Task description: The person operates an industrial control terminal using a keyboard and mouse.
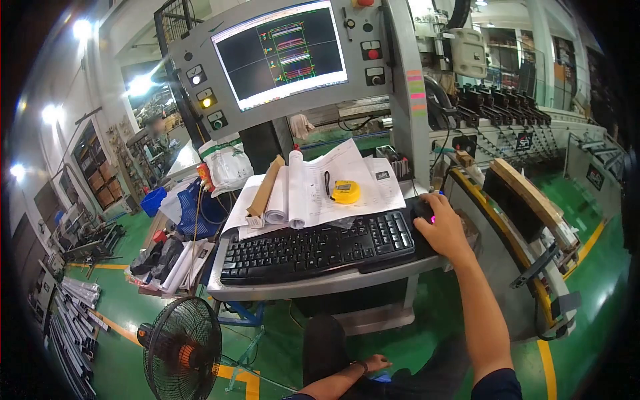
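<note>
My right hand [441,225] rests over a dark computer mouse [424,212] with a pink light, at the right end of the desk. Its fingers are wrapped on the mouse. My left hand [377,363] lies low on my lap, fingers loosely curled, with nothing visible in it. A black keyboard [320,248] sits left of the mouse. Behind the keyboard are printed sheets [373,190], rolled paper [297,193] and a yellow tape measure [346,192]. Above them, a monitor [287,53] in a grey control panel displays a coloured line drawing.
A black fan [183,353] stands at lower left. A white plastic bag [227,165] and a blue basket [200,210] are left of the desk. Right of me is a machine rail [480,200] with a wooden board [530,193]. A person [159,137] is far back left.
</note>
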`<state>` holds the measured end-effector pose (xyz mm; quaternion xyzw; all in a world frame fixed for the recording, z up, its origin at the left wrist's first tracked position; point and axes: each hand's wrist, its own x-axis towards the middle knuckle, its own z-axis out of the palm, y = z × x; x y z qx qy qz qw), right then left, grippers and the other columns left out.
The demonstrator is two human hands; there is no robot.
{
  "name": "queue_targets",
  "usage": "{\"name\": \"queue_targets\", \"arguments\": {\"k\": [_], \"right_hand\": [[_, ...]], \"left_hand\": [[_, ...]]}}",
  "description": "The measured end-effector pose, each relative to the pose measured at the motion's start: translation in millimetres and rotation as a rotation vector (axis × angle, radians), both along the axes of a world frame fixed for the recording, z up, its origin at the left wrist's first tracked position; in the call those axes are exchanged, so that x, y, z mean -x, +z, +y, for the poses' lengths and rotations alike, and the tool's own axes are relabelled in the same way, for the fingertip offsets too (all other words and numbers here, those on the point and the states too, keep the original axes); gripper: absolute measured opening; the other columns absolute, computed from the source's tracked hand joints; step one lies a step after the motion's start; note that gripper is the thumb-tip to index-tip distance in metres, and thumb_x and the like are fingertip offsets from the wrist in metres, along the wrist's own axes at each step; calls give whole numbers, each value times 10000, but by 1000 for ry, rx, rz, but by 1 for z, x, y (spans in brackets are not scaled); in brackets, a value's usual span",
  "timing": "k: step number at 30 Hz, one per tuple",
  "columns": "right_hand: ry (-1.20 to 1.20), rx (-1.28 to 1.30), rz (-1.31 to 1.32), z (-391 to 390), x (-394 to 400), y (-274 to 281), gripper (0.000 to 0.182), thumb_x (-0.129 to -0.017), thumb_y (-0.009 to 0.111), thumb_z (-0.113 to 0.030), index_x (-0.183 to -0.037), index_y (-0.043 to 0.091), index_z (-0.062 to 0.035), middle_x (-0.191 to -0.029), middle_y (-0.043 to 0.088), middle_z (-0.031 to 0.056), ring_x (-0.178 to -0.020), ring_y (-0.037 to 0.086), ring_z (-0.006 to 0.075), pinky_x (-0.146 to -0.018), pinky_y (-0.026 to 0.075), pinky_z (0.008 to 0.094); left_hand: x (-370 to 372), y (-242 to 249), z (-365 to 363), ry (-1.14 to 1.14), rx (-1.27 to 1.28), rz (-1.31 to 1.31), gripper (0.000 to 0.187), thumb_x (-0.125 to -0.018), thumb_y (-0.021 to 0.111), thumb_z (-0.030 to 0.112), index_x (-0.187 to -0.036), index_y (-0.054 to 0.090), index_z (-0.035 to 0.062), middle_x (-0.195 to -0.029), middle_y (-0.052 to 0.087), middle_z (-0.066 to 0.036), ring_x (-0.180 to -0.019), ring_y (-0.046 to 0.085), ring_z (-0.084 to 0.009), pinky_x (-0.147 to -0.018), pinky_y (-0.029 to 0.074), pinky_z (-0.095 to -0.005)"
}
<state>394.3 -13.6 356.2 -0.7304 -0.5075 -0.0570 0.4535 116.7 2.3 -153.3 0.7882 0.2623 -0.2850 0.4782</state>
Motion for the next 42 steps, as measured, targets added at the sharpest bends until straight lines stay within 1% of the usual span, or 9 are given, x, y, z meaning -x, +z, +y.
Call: {"name": "queue_targets", "arguments": {"k": [9,11,21,24,30,33,35,38,42], "right_hand": [[-10,18,30,2,0,-1,607,-985,726,-349,-1497,626,-39,-1569,591,210,-1331,660,459,-1118,536,512],[-13,17,20,4,-3,-4,606,-1000,725,-358,-1505,621,-39,-1583,579,211,-1359,645,461,-1133,527,513],[-7,7,6,5,-4,-6,599,-1051,709,-371,-1530,605,-26,-1609,540,275,-1421,597,492,-1174,502,520],[-7,12,13,5,-4,-4,592,-1059,706,-374,-1529,608,-27,-1617,531,280,-1426,592,497,-1178,499,520],[-3,22,28,6,-6,-6,583,-1062,703,-371,-1523,613,-26,-1635,509,294,-1466,559,499,-1193,490,521],[-5,23,-4,7,-9,-8,582,-1062,704,-370,-1522,612,-26,-1642,501,299,-1483,544,497,-1198,488,522],[-2,29,-3,8,-9,-7,579,-1060,706,-366,-1520,612,-27,-1645,497,300,-1489,539,495,-1198,489,520],[-24,10,-30,10,-10,-11,583,-1056,710,-354,-1523,612,-20,-1615,532,252,-1420,609,451,-1175,508,483],[-21,34,6,7,-7,-6,599,-1037,727,-351,-1524,607,-25,-1609,540,237,-1346,660,433,-1119,550,477]], "left_hand": [[2,-8,0,26,9,-34,884,-1007,642,786,-1569,665,104,-1598,639,-206,-1475,601,-412,-1235,467,-536],[0,-7,0,33,-15,-23,850,-1017,663,740,-1535,684,66,-1578,652,-219,-1459,611,-417,-1221,477,-523],[2,-3,-3,42,-37,-40,827,-1014,683,712,-1506,703,46,-1559,666,-228,-1440,624,-420,-1210,484,-511],[3,-7,-2,1,-66,-48,887,-1001,627,810,-1561,672,123,-1589,652,-204,-1472,605,-413,-1228,467,-527],[2,-13,1,-11,-43,-48,899,-1002,622,811,-1557,671,104,-1595,646,-205,-1473,606,-404,-1222,473,-527],[3,-16,-2,78,-7,-79,832,-1003,697,717,-1475,722,32,-1506,704,-237,-1400,655,-410,-1177,498,-502],[3,-3,-4,68,-29,-71,829,-1003,695,718,-1466,728,31,-1495,711,-238,-1392,661,-409,-1175,501,-501],[4,-8,-4,64,-44,-96,825,-1003,689,721,-1453,737,31,-1486,717,-238,-1383,668,-409,-1171,506,-503],[4,2,-5,65,-60,-84,826,-1004,682,725,-1447,743,32,-1485,718,-238,-1380,673,-408,-1170,510,-507]]}}
